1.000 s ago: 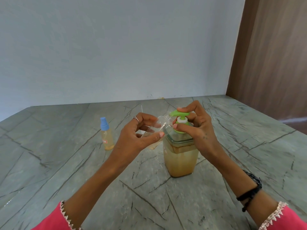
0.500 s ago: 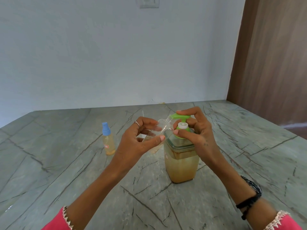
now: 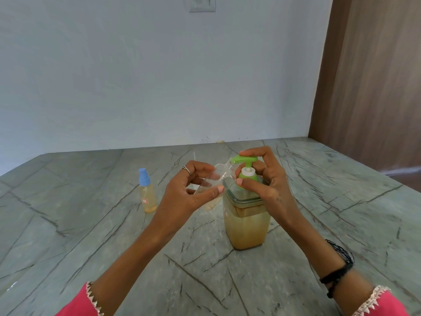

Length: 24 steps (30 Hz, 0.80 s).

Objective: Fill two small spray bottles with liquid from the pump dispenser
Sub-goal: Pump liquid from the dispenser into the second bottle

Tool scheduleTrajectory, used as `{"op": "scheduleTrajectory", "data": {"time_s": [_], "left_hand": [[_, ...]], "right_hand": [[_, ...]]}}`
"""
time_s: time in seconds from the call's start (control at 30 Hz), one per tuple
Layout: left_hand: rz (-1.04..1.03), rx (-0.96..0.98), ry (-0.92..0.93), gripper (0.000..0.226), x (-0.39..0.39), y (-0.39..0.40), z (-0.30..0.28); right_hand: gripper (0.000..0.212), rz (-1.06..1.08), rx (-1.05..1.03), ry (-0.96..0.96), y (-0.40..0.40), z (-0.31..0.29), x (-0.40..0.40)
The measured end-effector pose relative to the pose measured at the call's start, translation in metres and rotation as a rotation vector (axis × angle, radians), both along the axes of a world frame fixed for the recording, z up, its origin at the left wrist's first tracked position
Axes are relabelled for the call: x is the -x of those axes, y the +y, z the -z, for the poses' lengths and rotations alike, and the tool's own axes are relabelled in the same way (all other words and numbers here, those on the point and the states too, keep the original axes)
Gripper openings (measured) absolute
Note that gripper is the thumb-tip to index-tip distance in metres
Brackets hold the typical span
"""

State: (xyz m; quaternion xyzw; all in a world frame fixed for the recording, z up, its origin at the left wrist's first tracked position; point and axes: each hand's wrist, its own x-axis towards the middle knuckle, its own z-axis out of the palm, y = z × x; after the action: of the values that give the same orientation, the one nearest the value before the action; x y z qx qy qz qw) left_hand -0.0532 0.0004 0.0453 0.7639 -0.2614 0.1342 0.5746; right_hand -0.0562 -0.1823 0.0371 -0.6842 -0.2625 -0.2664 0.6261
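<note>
A square clear pump dispenser (image 3: 247,226) with amber liquid and a green pump head (image 3: 244,159) stands on the marble table (image 3: 91,236). My right hand (image 3: 266,181) curls round the pump, fingers on top of the head and thumb at its green collar. My left hand (image 3: 189,190) grips a clear uncapped small spray bottle (image 3: 216,179), tilted with its mouth at the green nozzle. A second small spray bottle (image 3: 147,192) with a blue cap and yellowish liquid stands upright to the left.
A thin white tube (image 3: 194,156) shows behind my left hand. A white wall with a switch plate (image 3: 202,4) closes the back; a brown wooden panel (image 3: 373,83) stands at the right, where the table's edge falls away.
The pump head has risen a little under my right fingers. Both hands keep their grips, and the view has tilted upward, revealing the switch plate.
</note>
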Motion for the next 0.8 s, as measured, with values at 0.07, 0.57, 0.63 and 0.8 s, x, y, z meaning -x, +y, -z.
{"op": "scheduleTrajectory", "data": {"time_s": [0.07,0.57,0.63,0.8], "left_hand": [[-0.002,-0.005,-0.001,0.042,-0.0007,-0.0003,-0.0003],[0.009,0.011,0.012,0.043,0.0010,0.0007,0.0006],[0.008,0.003,0.013,0.042,0.0019,0.0005,-0.0003],[-0.004,0.014,0.012,0.034,0.0020,0.0001,-0.0023]], "right_hand": [[0.039,0.010,0.014,-0.019,0.0001,0.0008,0.0004],[0.025,0.027,-0.102,-0.008,0.0025,-0.0039,-0.0012],[0.029,0.027,-0.099,-0.018,0.0019,-0.0017,-0.0012],[0.038,0.173,0.104,-0.190,0.0010,0.0025,0.0002]]}}
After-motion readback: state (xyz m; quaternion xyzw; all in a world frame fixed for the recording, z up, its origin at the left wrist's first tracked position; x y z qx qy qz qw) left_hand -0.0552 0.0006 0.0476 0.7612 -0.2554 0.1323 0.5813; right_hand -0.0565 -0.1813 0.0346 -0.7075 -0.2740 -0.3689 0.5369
